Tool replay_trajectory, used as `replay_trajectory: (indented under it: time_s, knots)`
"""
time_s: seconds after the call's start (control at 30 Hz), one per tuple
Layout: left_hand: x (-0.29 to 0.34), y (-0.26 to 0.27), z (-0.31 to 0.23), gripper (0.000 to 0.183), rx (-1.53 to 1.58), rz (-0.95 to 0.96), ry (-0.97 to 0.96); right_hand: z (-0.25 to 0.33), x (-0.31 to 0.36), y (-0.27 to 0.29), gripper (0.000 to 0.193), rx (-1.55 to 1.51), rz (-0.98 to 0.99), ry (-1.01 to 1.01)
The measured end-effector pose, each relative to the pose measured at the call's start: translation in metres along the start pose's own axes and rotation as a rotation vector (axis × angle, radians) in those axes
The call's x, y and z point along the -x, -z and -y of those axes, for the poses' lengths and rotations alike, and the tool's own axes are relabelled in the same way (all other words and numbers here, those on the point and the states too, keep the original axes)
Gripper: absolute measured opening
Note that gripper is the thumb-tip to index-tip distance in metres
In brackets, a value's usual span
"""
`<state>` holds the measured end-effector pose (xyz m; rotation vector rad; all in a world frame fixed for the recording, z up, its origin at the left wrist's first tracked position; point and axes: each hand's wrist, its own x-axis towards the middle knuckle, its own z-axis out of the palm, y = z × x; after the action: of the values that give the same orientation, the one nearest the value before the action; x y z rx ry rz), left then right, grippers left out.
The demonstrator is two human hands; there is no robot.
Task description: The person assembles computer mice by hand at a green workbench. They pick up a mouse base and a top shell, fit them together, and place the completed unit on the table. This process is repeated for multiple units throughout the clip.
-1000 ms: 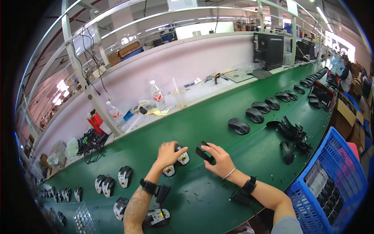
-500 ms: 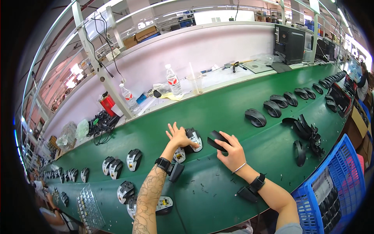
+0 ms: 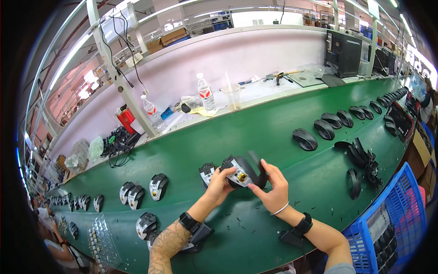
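Note:
My left hand (image 3: 218, 188) is closed around a partly built computer mouse (image 3: 238, 175), with its white and yellow inner parts showing. At the right side of that mouse, my right hand (image 3: 275, 186) pinches a black curved mouse cover (image 3: 260, 170). The cover is smeared by motion, so I cannot tell whether it is one piece or two, or how it meets the mouse. Just left of the held mouse, a second uncovered mouse (image 3: 206, 171) lies on the green table (image 3: 182, 146).
More uncovered mice (image 3: 158, 186) lie to the left, some partly behind my left forearm. Black finished-looking mice (image 3: 305, 139) form a row toward the far right. Loose black covers (image 3: 360, 157) lie piled near a blue basket (image 3: 365, 246). Bottles (image 3: 206, 93) stand on the back ledge.
My left hand, spread over the mice before, now grips one mouse, lifted off the table. My right hand has brought the black cover against the mouse's right side.

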<state>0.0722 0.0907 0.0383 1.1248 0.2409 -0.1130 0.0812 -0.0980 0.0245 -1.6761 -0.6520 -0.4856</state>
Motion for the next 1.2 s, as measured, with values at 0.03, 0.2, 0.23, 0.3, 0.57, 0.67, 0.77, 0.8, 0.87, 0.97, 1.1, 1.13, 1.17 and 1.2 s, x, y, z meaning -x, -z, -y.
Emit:
replay_trajectory:
  time_s: [0.03,0.2,0.23,0.3,0.57,0.67,0.77,0.8,0.87,0.97,1.1,1.13,1.17,1.2]
  knots:
    - [0.001,0.0,0.007,0.047,0.003,-0.018,-0.023,0.006,0.001,-0.001,0.065,0.024,0.001,-0.02]
    - [0.009,-0.009,0.02,0.043,-0.011,-0.056,-0.139,0.013,0.004,-0.007,0.064,0.103,0.036,0.027]
    - [0.011,-0.01,0.024,0.047,0.045,-0.029,-0.171,0.011,0.005,-0.008,0.065,0.111,0.042,0.021]
    - [0.012,-0.005,0.031,0.049,0.12,0.076,-0.18,0.008,0.005,-0.008,0.065,0.127,0.049,0.011]
    - [0.014,-0.015,0.038,0.056,-0.134,0.016,-0.307,0.004,0.003,-0.008,0.063,0.15,0.124,0.012]
    - [0.017,-0.02,0.036,0.062,-0.212,0.032,-0.39,0.0,0.003,-0.007,0.065,0.128,0.136,-0.013]
    - [0.017,-0.019,0.031,0.065,-0.194,-0.003,-0.362,-0.002,0.006,-0.011,0.065,0.226,0.145,0.047]
    - [0.017,-0.018,0.029,0.065,-0.192,-0.041,-0.366,-0.002,0.006,-0.012,0.064,0.149,0.142,-0.016]
    - [0.018,-0.015,0.026,0.064,-0.163,-0.101,-0.383,-0.004,0.006,-0.015,0.061,-0.005,0.134,-0.142]
    - [0.011,-0.011,0.025,0.062,-0.068,-0.111,-0.44,-0.033,0.012,-0.017,0.044,-0.597,0.201,-0.684]
    - [0.013,-0.009,0.027,0.06,0.005,-0.1,-0.386,-0.033,0.01,-0.016,0.04,-0.737,0.252,-0.778]
    - [0.014,-0.012,0.027,0.06,0.013,-0.098,-0.382,-0.035,0.011,-0.016,0.041,-0.734,0.25,-0.778]
    - [0.014,-0.013,0.027,0.059,0.021,-0.097,-0.378,-0.037,0.011,-0.015,0.041,-0.732,0.249,-0.778]
    - [0.014,-0.014,0.027,0.053,-0.006,-0.109,-0.372,-0.04,0.012,-0.015,0.042,-0.728,0.25,-0.78]
